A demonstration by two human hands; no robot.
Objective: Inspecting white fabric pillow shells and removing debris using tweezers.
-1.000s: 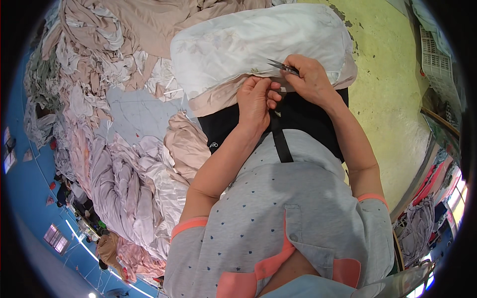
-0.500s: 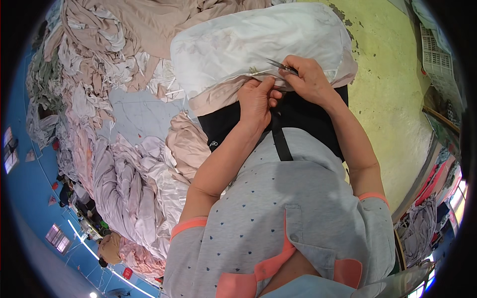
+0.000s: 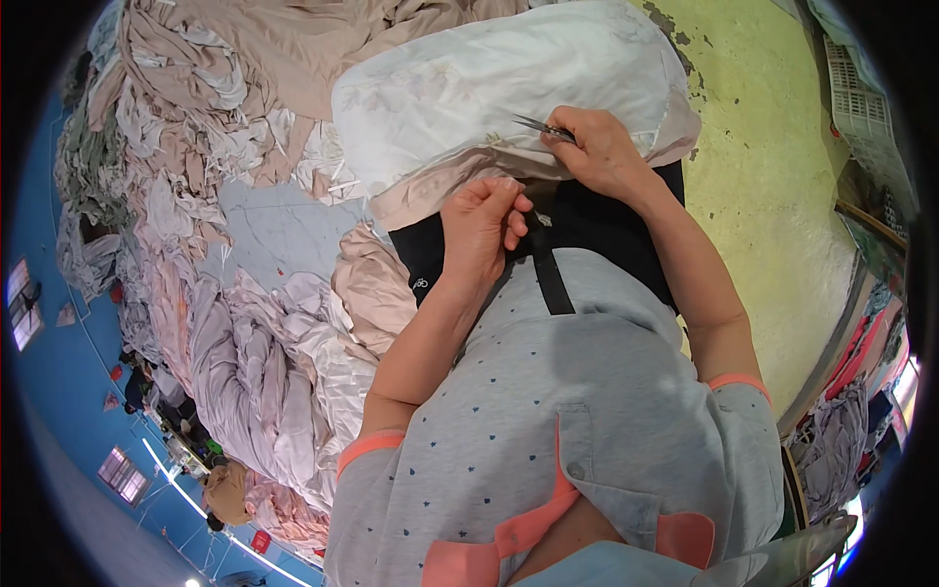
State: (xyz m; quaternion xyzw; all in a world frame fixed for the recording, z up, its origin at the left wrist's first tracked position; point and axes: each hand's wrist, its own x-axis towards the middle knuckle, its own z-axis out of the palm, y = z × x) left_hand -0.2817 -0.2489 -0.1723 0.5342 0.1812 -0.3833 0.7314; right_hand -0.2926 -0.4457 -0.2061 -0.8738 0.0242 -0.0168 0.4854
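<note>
Right hand grips small scissors; left hand has fingertips pressed together (contents indiscernible). Greenish tuft still on white fabric; portion finished cannot be determined.

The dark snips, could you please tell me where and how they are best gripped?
Probably by the rear end of the dark snips, coming from the right, where the right hand has them: the slim, pointed blades face left, so this keeps fingers behind the tips.

Small white lettering, partly behind the left forearm, on the black lap cloth.
</note>
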